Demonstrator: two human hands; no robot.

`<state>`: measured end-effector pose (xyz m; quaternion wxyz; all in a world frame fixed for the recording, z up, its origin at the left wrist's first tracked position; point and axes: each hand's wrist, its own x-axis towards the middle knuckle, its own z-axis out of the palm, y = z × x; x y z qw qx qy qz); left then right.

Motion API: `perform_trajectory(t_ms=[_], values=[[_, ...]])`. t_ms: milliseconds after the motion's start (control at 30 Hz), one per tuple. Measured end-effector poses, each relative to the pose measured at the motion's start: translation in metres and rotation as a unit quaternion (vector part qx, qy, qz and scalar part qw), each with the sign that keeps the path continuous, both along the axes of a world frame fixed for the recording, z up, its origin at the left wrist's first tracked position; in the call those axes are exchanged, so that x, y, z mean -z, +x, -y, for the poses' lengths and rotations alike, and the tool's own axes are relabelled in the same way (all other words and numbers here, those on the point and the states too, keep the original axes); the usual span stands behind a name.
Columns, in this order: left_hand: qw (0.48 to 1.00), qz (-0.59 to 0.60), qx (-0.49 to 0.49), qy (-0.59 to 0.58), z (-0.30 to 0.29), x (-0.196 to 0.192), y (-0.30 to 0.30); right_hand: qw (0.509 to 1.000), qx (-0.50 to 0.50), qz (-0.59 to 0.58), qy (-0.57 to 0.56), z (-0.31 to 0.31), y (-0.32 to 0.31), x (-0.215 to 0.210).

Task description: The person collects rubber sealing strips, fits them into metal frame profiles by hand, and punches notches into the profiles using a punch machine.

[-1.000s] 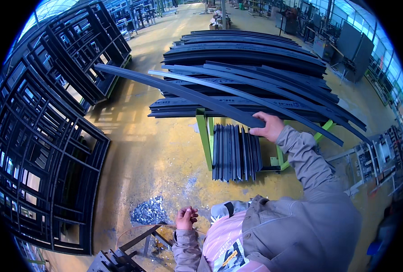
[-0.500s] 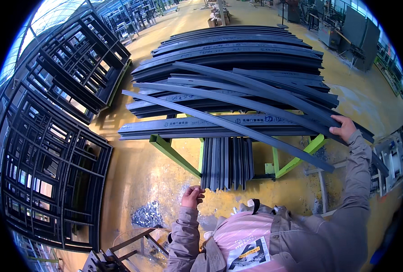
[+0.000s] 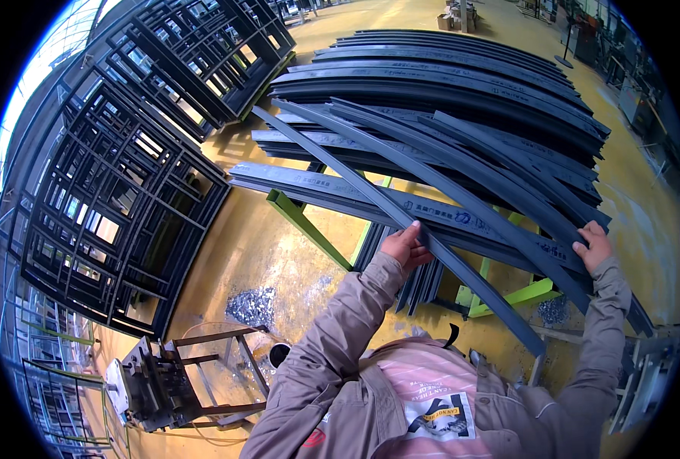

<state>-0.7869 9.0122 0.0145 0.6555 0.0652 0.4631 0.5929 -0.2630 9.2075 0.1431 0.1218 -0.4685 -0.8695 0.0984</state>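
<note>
Long dark grey metal profiles lie across a stack, several of them slanting down toward the right. My left hand (image 3: pixel 407 249) is closed on the nearest slanting profile (image 3: pixel 481 291), thumb on its upper face and fingers by its lower edge. That profile reaches from the stack's far left to a free end near my right forearm. My right hand (image 3: pixel 593 248) is closed round the edge of another slanting profile (image 3: pixel 508 183) near its right end; the fingers are partly hidden. A straight profile with printed film (image 3: pixel 317 180) lies beneath them.
A green stand (image 3: pixel 305 229) bears the stack, with short upright profiles (image 3: pixel 420 287) below. Racks of dark frames (image 3: pixel 110 206) stand left. At lower left is a machine on a metal stand (image 3: pixel 152 382), near metal scraps (image 3: pixel 252 306) on the yellow floor.
My left hand has come up and right from beside the stand onto the nearest profile. My right hand stays at the profiles' right end. The view has turned and shifted.
</note>
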Motion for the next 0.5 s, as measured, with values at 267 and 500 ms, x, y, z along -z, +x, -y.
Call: perform_trajectory(t_ms=[267,500], values=[[0.987,-0.057,-0.111,0.100,-0.006,0.006,0.020,0.997,0.000,0.063,0.039,0.005,-0.028,-0.019],[0.933,-0.095,-0.171,0.302,0.022,-0.049,-0.011,0.935,-0.250,-0.042,-0.247,0.087,-0.139,-0.110]])
